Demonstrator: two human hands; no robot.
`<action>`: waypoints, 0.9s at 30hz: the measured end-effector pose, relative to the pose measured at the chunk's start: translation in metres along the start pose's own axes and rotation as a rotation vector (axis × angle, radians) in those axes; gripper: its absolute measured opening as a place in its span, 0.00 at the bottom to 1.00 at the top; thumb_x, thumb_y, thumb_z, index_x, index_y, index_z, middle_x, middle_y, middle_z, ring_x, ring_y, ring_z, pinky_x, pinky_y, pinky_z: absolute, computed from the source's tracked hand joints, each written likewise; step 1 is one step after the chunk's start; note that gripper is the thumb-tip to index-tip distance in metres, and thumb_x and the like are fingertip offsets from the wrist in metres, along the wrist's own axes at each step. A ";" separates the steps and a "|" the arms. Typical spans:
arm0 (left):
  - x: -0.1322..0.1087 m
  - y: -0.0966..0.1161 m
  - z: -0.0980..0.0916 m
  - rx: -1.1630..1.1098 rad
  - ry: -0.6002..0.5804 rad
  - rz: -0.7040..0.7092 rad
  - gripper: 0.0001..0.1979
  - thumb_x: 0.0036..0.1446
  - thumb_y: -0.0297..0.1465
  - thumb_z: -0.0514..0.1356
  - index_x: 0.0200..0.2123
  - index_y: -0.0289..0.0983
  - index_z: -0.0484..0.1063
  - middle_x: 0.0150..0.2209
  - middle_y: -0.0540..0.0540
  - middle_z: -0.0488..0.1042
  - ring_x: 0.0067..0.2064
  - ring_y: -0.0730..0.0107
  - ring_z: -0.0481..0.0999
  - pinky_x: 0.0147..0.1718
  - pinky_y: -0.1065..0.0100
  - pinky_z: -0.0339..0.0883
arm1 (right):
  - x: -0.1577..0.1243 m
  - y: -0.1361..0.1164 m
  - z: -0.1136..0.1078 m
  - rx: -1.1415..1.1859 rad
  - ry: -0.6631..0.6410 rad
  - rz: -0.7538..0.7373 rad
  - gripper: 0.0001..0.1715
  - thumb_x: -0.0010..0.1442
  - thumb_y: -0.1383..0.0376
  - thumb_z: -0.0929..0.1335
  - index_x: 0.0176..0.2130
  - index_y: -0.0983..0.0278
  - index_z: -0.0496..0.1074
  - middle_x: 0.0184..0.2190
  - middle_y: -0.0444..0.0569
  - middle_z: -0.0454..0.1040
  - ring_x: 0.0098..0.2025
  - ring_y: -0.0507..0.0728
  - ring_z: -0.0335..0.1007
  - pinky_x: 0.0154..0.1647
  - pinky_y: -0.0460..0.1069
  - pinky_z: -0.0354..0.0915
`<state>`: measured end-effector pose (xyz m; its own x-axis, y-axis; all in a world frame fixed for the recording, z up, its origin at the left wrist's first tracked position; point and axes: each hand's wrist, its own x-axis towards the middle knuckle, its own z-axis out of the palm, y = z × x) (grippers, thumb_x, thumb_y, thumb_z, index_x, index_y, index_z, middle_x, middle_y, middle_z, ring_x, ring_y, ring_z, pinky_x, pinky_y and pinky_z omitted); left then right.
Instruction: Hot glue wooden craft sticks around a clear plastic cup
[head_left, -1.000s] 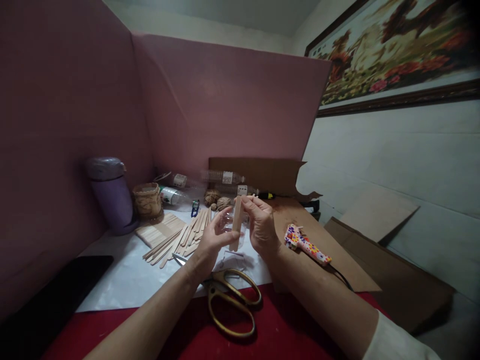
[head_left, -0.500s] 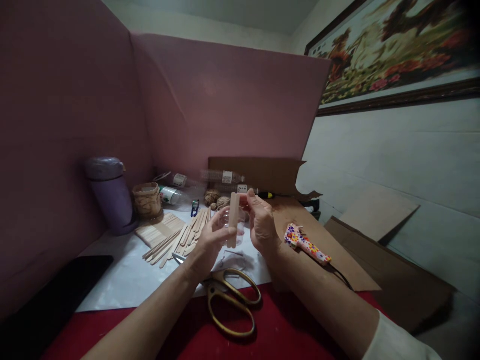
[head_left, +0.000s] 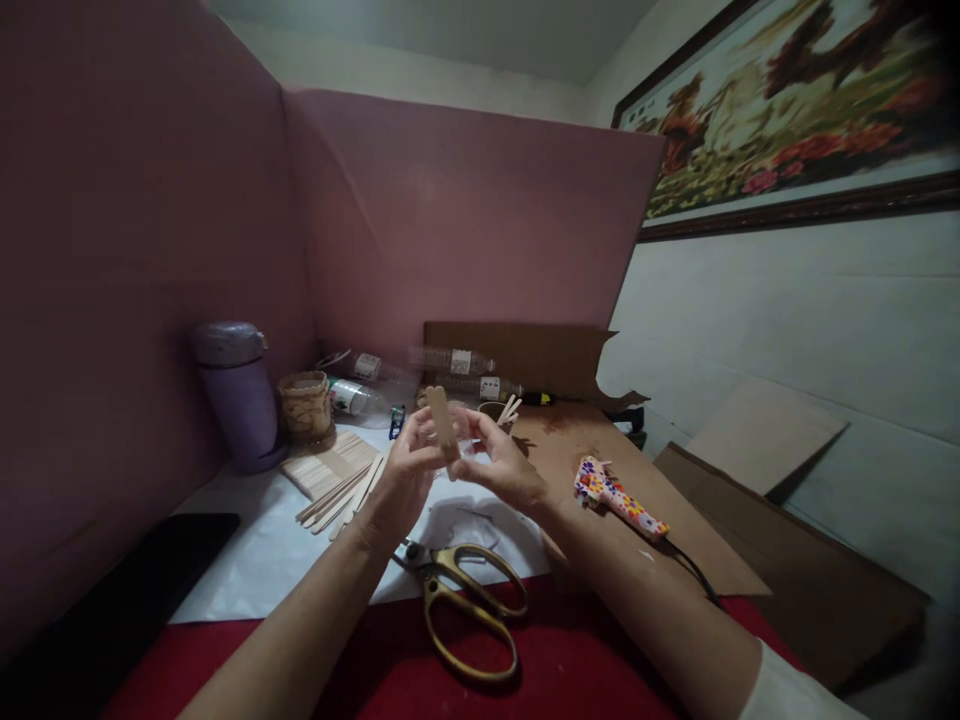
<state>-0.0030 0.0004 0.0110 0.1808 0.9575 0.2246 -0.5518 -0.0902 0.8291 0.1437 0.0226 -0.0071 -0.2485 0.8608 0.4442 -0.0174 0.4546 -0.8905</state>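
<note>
Wooden sticks raised over the white sheet

The left hand clasps them against a clear plastic piece; the right hand grips its other side. Scissors cross the sheet's front edge. Bare cardboard opens beside the right hand, though the glue gun lies close to the right forearm.
</note>
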 end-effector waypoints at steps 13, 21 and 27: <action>0.003 -0.002 -0.006 0.165 -0.002 0.215 0.31 0.37 0.31 0.76 0.48 0.42 0.77 0.52 0.43 0.74 0.54 0.55 0.72 0.49 0.61 0.68 | -0.013 0.008 0.006 -0.100 0.090 -0.026 0.51 0.39 0.56 0.82 0.59 0.60 0.65 0.59 0.57 0.71 0.61 0.66 0.68 0.63 0.62 0.61; 0.006 -0.006 -0.007 0.234 0.047 0.335 0.09 0.44 0.36 0.73 0.26 0.37 0.80 0.49 0.42 0.74 0.49 0.58 0.74 0.48 0.62 0.68 | -0.015 0.006 0.007 -0.130 0.148 0.007 0.50 0.40 0.57 0.82 0.59 0.61 0.66 0.60 0.58 0.70 0.62 0.67 0.66 0.65 0.64 0.59; 0.007 -0.004 -0.008 0.272 0.038 0.352 0.09 0.44 0.36 0.73 0.25 0.37 0.81 0.48 0.41 0.75 0.51 0.56 0.73 0.52 0.60 0.65 | -0.015 0.007 0.007 -0.110 0.150 -0.008 0.49 0.39 0.57 0.82 0.57 0.60 0.68 0.58 0.57 0.72 0.61 0.67 0.68 0.64 0.64 0.61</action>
<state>-0.0062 0.0099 0.0047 -0.0127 0.8646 0.5024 -0.3395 -0.4763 0.8111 0.1402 0.0114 -0.0202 -0.1018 0.8779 0.4679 0.0893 0.4765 -0.8746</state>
